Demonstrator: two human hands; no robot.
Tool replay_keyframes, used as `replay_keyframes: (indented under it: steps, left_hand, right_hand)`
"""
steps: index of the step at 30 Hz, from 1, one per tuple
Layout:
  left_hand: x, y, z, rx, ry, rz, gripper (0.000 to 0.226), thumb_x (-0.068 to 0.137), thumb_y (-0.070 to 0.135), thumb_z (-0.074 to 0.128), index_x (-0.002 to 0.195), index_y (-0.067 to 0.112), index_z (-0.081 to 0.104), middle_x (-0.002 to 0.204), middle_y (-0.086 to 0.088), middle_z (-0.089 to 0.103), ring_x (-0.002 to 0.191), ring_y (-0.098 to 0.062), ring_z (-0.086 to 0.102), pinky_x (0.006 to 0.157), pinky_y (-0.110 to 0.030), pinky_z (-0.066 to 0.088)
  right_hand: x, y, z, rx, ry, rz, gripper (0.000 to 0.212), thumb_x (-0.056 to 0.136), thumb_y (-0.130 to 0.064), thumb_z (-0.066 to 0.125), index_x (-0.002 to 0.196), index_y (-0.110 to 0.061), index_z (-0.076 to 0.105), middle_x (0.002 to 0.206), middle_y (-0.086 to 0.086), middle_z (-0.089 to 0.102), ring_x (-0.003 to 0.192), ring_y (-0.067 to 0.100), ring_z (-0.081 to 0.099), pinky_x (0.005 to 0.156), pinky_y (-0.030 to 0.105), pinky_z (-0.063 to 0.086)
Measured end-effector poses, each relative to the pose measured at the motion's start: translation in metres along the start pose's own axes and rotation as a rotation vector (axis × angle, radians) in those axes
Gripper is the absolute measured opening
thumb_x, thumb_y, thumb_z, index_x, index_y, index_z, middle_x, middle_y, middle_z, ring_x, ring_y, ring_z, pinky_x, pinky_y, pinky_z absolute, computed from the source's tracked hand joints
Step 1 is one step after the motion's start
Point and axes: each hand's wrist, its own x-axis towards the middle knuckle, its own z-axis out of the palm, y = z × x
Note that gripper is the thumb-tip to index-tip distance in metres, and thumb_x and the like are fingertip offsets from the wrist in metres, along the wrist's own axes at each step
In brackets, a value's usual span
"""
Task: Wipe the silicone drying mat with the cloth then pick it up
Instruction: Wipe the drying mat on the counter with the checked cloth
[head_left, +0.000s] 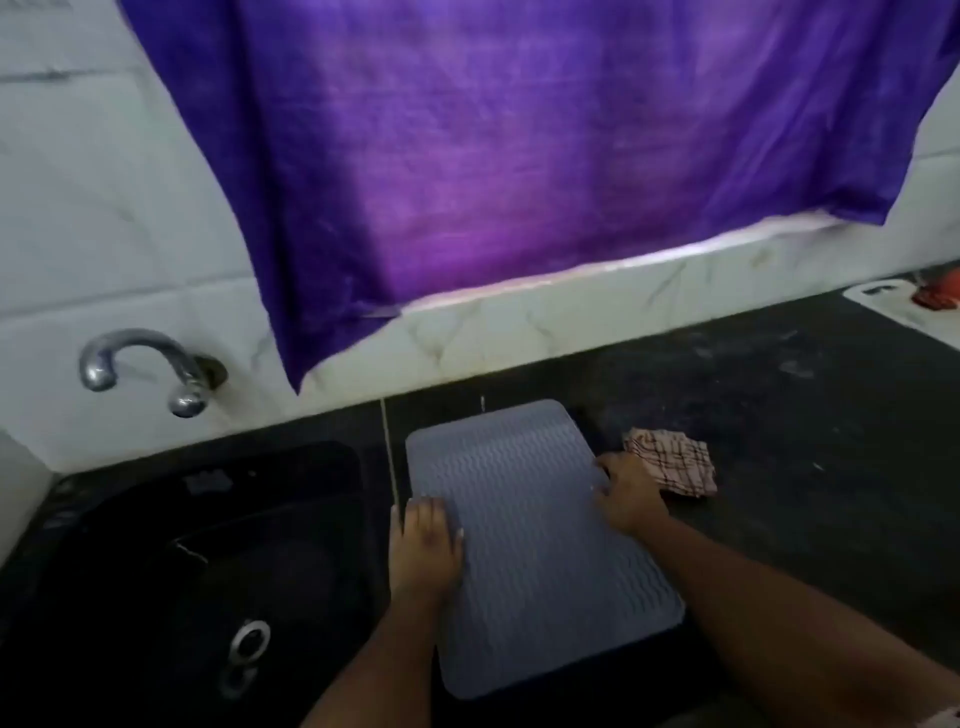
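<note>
The grey ribbed silicone drying mat (524, 545) lies lengthwise on the dark counter, just right of the sink. My left hand (426, 545) is on the mat's left edge, fingers on top and thumb off the side. My right hand (628, 493) holds the mat's right edge with its fingers curled over the rim. The checked pink-and-white cloth (675, 465) lies crumpled on the counter just beyond my right hand, with neither hand on it. The mat's near end casts a dark shadow on the counter.
A black sink (182, 571) with a metal drain fills the left side, with a chrome tap (140, 364) on the tiled wall above. A purple fabric (519, 156) hangs over the back wall. A white board (904, 306) sits at the far right.
</note>
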Motion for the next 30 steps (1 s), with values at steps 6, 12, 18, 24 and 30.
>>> replay_keyframes:
  steps: [6, 12, 18, 24, 30]
  left_hand:
    - [0.005, 0.004, 0.035, -0.108, 0.095, 0.057, 0.047, 0.089, 0.032, 0.038, 0.114, 0.004, 0.068, 0.114, -0.012, 0.067, 0.104, -0.029, 0.064, 0.109, -0.052, 0.033]
    - [0.005, 0.002, 0.049, -0.064, 0.25, 0.109, 0.047, 0.092, 0.029, 0.039, 0.117, 0.001, 0.067, 0.119, -0.016, 0.066, 0.105, -0.032, 0.063, 0.111, -0.052, 0.031]
    - [0.006, 0.002, 0.051, -0.028, 0.315, 0.092, 0.055, 0.098, 0.036, 0.03, 0.12, 0.001, 0.066, 0.121, -0.015, 0.066, 0.108, -0.031, 0.064, 0.114, -0.047, 0.019]
    - [0.003, 0.003, 0.047, -0.037, 0.278, 0.046, 0.054, 0.097, 0.038, 0.033, 0.12, 0.003, 0.067, 0.12, -0.011, 0.068, 0.106, -0.026, 0.065, 0.115, -0.045, 0.023]
    - [0.004, 0.003, 0.026, -0.218, 0.182, -0.052, 0.043, 0.092, 0.04, 0.039, 0.101, 0.014, 0.073, 0.098, -0.002, 0.072, 0.088, -0.02, 0.068, 0.079, -0.034, 0.055]
  right_hand:
    - [0.009, 0.053, -0.016, -0.009, 0.067, 0.115, 0.063, 0.08, -0.017, 0.07, 0.135, 0.005, 0.047, 0.136, 0.023, 0.05, 0.129, 0.039, 0.043, 0.11, 0.042, 0.035]
    - [0.024, 0.082, -0.024, -0.156, -0.164, 0.045, 0.053, 0.094, -0.015, 0.051, 0.145, -0.008, 0.039, 0.153, 0.012, 0.036, 0.14, 0.029, 0.035, 0.117, 0.035, 0.028]
    - [0.045, 0.074, -0.043, -0.006, 0.084, -0.004, 0.036, 0.091, -0.007, 0.037, 0.117, -0.01, 0.062, 0.114, 0.006, 0.066, 0.107, 0.024, 0.064, 0.093, 0.035, 0.049]
    - [0.074, 0.034, -0.083, 1.151, 0.124, 0.545, 0.032, 0.102, -0.028, 0.04, 0.11, -0.005, 0.06, 0.103, 0.016, 0.069, 0.088, 0.031, 0.067, 0.067, 0.042, 0.059]
    - [0.072, -0.014, -0.062, 1.596, -0.572, 0.568, 0.032, 0.092, -0.023, 0.056, 0.11, 0.0, 0.066, 0.096, 0.016, 0.076, 0.088, 0.022, 0.074, 0.073, 0.033, 0.062]
